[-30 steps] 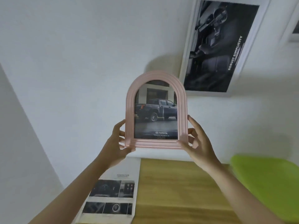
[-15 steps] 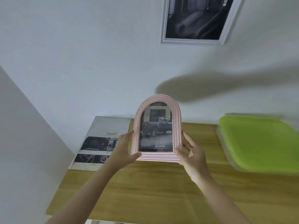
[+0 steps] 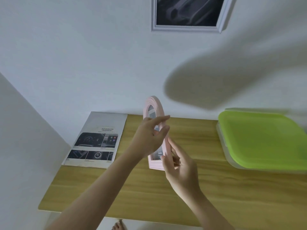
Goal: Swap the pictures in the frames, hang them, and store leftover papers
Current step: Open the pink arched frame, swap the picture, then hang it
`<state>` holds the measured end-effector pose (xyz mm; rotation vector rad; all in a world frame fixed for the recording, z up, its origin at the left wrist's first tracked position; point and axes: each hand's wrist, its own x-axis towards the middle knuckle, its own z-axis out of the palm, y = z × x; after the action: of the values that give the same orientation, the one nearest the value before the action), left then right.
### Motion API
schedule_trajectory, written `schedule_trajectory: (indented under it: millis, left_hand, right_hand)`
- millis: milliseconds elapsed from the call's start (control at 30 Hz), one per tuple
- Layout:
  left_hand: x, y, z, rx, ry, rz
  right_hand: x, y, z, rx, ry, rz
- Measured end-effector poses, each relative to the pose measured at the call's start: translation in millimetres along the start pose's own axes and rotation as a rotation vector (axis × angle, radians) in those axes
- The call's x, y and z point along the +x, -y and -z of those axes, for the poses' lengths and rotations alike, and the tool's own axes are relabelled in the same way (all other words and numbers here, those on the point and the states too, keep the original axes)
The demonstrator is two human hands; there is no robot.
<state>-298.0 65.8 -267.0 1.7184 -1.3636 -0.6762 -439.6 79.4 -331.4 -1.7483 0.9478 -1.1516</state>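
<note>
A pink arched picture frame [image 3: 153,107] is held nearly edge-on above the wooden table [image 3: 149,195], its picture side turned left and mostly hidden. My left hand [image 3: 149,138] grips the frame's left side, with the fingers across its front. My right hand [image 3: 180,170] holds its lower right edge from behind. A leftover paper page [image 3: 96,140] printed with car interior photos lies flat at the table's back left. A white rectangular frame [image 3: 187,29] with a dark picture hangs on the wall above.
A clear box with a lime green lid [image 3: 260,140] stands at the table's right. White walls close off the back and the left side. The table's front edge runs below my arms, and a bare foot [image 3: 118,226] shows beneath it.
The pink frame has come down from in front of the wall to just over the table and has turned from facing me to nearly edge-on. Both hands have shifted their grip along its sides.
</note>
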Motion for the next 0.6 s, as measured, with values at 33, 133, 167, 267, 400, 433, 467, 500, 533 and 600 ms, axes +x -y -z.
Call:
schedule_trajectory:
  millis: [33, 133, 167, 267, 400, 433, 467, 500, 533, 600]
  left_hand:
    - [-1, -1, 0, -0.003, -0.027, 0.012]
    - [-2, -4, 4, -0.054, -0.117, 0.051]
    - [-3, -4, 5, -0.071, -0.136, 0.067]
    - [-5, 0, 11, -0.130, -0.162, 0.140]
    - [-16, 14, 22, -0.189, -0.199, 0.225]
    - [-20, 19, 24, -0.217, -0.196, 0.237]
    - [-23, 24, 26, -0.260, -0.188, 0.251]
    - [-27, 29, 28, -0.317, -0.176, 0.269]
    - [-30, 36, 28, -0.375, -0.163, 0.288]
    - [-35, 49, 26, -0.458, -0.141, 0.319]
  right_hand:
    - [0, 1, 2, -0.002, 0.022, 0.019]
    - [0, 7, 7, 0.055, 0.108, 0.032]
    - [1, 8, 9, 0.065, 0.128, 0.028]
    - [1, 3, 18, 0.116, 0.141, -0.032]
    - [2, -19, 32, 0.001, 0.087, -0.172]
    - [2, -29, 36, -0.078, 0.077, -0.226]
    - [2, -38, 40, -0.139, 0.078, -0.291]
    - [1, -46, 43, -0.158, 0.081, -0.370]
    - [0, -54, 45, -0.126, 0.088, -0.446]
    - [-3, -66, 46, -0.003, 0.108, -0.538]
